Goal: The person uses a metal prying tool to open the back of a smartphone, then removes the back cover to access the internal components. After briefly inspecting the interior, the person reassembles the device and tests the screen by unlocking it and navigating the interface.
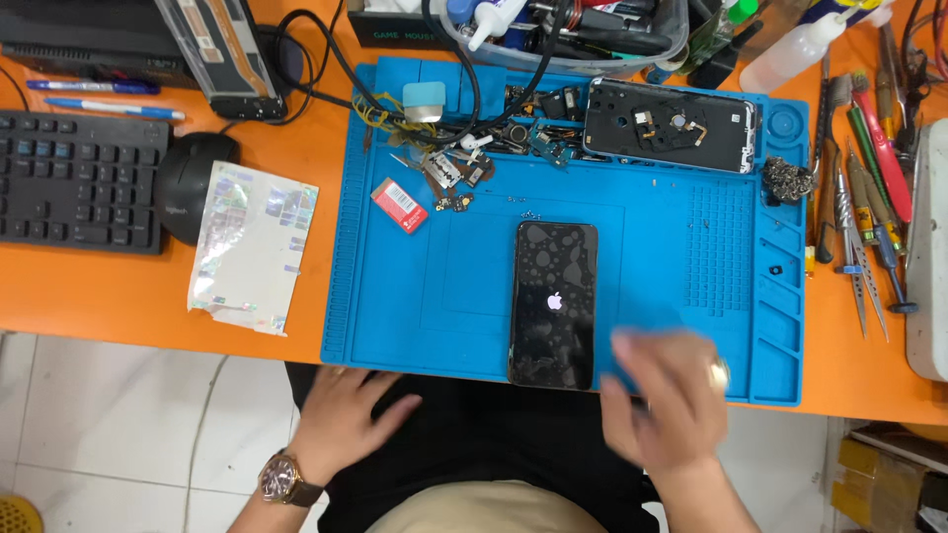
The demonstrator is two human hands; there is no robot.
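Hands come first in the view: the left hand (pixel 341 419) lies flat on the dark-clothed lap just below the desk (pixel 118 296) edge, its fingers (pixel 380 395) spread loosely and holding nothing, a wristwatch (pixel 281 479) on the wrist. The right hand (pixel 667 400) is blurred at the near rim of the blue work mat (pixel 681 266), a ring on one finger; its fingers (pixel 642 350) look partly curled, and whether they pinch anything cannot be told. Just beyond and to the left of those right fingers, apart from them, lies the dark smartphone (pixel 553 304), face up and upright on the mat, a pale logo lit at mid-screen and bubble-like patches showing across the glass. Care here, by this view, would mean keeping the phone flat and square on the mat and touching it by its edges, since the patchy screen surface looks easily marked. Farther from the fingers, a small red box (pixel 399 205) and loose small parts (pixel 474 158) lie scattered across the mat's upper left, and an opened phone frame (pixel 671 125) rests at the upper right. Tweezers and hand tools (pixel 869 217) lie beyond the mat on the right; a sheet of film (pixel 252 247), a mouse (pixel 193 183) and a keyboard (pixel 79 183) sit well to the left.
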